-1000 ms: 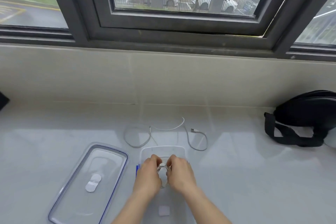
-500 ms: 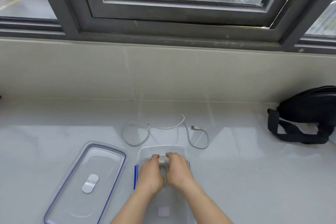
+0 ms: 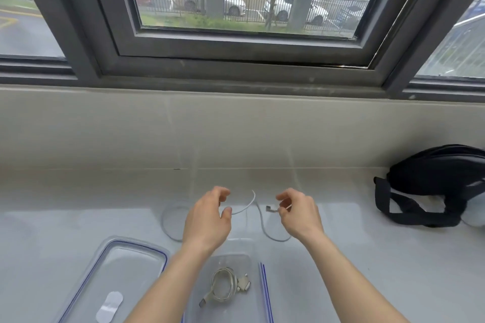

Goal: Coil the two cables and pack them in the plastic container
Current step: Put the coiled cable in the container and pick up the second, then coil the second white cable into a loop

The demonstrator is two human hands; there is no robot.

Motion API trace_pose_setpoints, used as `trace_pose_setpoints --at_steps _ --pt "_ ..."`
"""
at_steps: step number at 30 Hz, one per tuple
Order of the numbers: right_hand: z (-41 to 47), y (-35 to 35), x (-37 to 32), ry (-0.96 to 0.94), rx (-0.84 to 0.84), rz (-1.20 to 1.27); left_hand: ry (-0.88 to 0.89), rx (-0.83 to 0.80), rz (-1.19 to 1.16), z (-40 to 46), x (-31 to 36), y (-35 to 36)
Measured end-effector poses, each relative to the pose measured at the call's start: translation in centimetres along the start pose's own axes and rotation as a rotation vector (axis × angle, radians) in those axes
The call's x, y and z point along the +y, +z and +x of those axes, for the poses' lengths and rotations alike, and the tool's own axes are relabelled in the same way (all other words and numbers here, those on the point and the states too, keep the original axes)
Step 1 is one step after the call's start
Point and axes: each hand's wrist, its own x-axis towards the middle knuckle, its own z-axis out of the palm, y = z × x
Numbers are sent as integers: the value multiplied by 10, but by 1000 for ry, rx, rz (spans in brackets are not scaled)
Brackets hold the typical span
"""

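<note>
Already one cable (image 3: 225,286) lies wound in a neat bundle on the floor of the clear plastic container (image 3: 251,249), which sits on the tabletop (image 3: 367,270) nearest the person, its blue-edged lid (image 3: 123,257) lying flat just to its left; so the job looks about half done, and the step in hand is gathering the second cable (image 3: 262,223), a thin white one sprawled in loose loops beyond the container. The right hand (image 3: 298,214) pinches that cable just behind its metal plug (image 3: 270,209), the plug lifted clear of the surface, while the left hand (image 3: 207,215) is empty, fingers curved and apart, hovering over the cable's middle run with nothing gripped. To do this well, I would keep the plug end fixed in the right hand as the anchor and let the left feed the slack in even turns, sized like the bundle already packed so both fit side by side. The far loop at the left, partly hidden behind the left hand, should be drawn in gently rather than yanked, since a thin cord like this kinks and springs open easily. A black bag (image 3: 433,186) rests well apart at the right and should not get in the way
</note>
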Motion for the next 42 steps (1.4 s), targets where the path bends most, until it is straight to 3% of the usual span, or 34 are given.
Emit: trace_pose_setpoints --at_steps 5,11,19,25,28,33,37,42 --pt "6 6 28 -15 -92 -209 102 -115 81 17 16 22" --pt "3 28 56 -149 -264 -434 54 -237 206 28 19 48" --pt "-10 43 78 -193 -249 -708 41 -162 240 34 12 58" --pt "-24 50 86 -277 -163 -702 56 -137 231 26 15 55" --pt "-28 37 70 -266 -163 -484 123 -72 227 21 21 47" --pt "-13 -10 16 -58 -192 222 292 -70 176 20 42 30" --pt "-11 -66 -32 -127 -153 591 410 -44 111 22 68 13" --pt "-24 -127 -72 -221 -213 872 372 96 -134 20 117 -33"
